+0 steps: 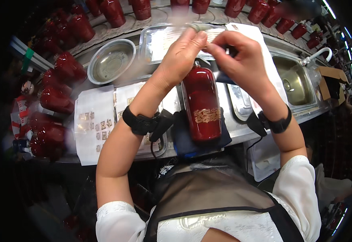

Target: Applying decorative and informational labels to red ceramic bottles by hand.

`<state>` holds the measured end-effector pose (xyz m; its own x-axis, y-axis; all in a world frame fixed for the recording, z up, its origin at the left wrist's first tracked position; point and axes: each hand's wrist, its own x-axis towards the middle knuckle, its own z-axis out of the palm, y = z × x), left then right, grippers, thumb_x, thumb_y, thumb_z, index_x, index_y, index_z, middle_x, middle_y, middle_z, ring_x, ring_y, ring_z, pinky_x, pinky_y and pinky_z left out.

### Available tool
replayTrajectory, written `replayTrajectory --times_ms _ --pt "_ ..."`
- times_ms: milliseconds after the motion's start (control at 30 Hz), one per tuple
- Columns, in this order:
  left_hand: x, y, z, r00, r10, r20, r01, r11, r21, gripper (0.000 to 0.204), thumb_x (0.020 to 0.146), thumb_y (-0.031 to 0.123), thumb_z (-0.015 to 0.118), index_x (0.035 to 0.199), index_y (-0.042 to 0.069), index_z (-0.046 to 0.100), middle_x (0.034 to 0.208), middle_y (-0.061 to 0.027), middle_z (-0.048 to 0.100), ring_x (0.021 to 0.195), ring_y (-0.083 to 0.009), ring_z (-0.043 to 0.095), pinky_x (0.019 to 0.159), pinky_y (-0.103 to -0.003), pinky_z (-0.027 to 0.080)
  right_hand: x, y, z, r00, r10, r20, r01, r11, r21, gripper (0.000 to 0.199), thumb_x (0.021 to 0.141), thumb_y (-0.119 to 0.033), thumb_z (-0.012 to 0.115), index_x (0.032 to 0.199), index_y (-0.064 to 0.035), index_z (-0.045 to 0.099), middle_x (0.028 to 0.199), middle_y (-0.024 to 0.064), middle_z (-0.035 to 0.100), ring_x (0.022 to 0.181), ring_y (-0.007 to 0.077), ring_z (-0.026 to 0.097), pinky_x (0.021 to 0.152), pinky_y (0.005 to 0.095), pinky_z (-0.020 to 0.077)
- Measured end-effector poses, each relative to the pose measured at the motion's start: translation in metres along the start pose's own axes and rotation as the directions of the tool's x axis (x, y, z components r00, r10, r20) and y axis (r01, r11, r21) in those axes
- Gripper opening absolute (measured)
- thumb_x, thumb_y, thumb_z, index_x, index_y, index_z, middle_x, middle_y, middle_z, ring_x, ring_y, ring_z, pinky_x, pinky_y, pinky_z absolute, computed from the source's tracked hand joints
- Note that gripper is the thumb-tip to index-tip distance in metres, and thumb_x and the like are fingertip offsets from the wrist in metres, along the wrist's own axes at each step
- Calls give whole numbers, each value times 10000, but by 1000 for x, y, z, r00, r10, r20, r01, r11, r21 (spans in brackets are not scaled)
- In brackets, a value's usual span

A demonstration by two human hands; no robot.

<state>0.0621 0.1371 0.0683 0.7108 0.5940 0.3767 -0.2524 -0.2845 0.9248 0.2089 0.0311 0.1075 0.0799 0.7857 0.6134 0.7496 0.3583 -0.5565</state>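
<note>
A glossy dark red bottle [203, 94] with a gold pattern near its base lies in front of me on a folded dark blue cloth [180, 139], its neck pointing away. Beyond the neck, my left hand [184, 52] and my right hand [240, 54] come together at the fingertips. The right thumb and forefinger are pinched close to the left thumb. What sits between the fingers is too small and blurred to name. Behind the hands is a metal tray [145, 42] with a white sheet in it. Each wrist wears a black strap.
White sheets [93, 141] with small gold decals lie on the left. A metal bowl [111, 60] stands behind them. Red bottles [57, 99] crowd the left side, and more red vessels [113, 14] line the far conveyor. A sink [294, 80] and an open cardboard box [331, 82] are at right.
</note>
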Motion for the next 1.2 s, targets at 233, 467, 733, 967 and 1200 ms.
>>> replayTrajectory --times_ms 233,467,733,967,1200 --pt "-71 52 -1 996 -89 -20 89 996 -14 393 928 100 619 1298 -24 572 870 10 579 811 -64 535 754 -215 426 -66 -18 -58 830 557 28 -469 670 575 132 901 -149 678 882 -18 675 749 -21 623 628 10 497 556 179 368" --pt "-134 68 17 947 -314 -66 315 949 14 424 900 64 668 1307 -3 572 908 -15 631 787 -77 568 740 -229 468 -169 -10 -88 644 739 199 -699 462 546 176 930 -176 637 876 -10 666 743 -23 610 623 20 492 549 185 367" --pt "-148 61 102 979 -194 68 166 940 298 167 822 -29 651 949 -18 543 800 -147 620 737 -314 632 676 -375 486 -196 -17 -80 753 652 -88 -650 758 58 224 871 -9 607 1065 -38 716 957 55 663 727 96 556 613 222 432" --pt "-160 69 108 987 -131 89 77 888 453 370 808 -47 656 1169 -43 576 815 -124 635 720 -295 632 681 -387 494 -177 -54 -45 882 271 386 -398 867 300 191 782 -51 613 965 -20 658 889 127 547 791 238 570 638 325 463" --pt "-193 51 92 926 -329 -185 364 909 204 443 916 15 644 1345 -17 538 880 -32 660 837 -80 599 809 -234 461 -192 -46 -27 724 514 460 -686 605 403 127 887 -93 707 838 -11 624 870 2 544 710 34 501 605 200 389"
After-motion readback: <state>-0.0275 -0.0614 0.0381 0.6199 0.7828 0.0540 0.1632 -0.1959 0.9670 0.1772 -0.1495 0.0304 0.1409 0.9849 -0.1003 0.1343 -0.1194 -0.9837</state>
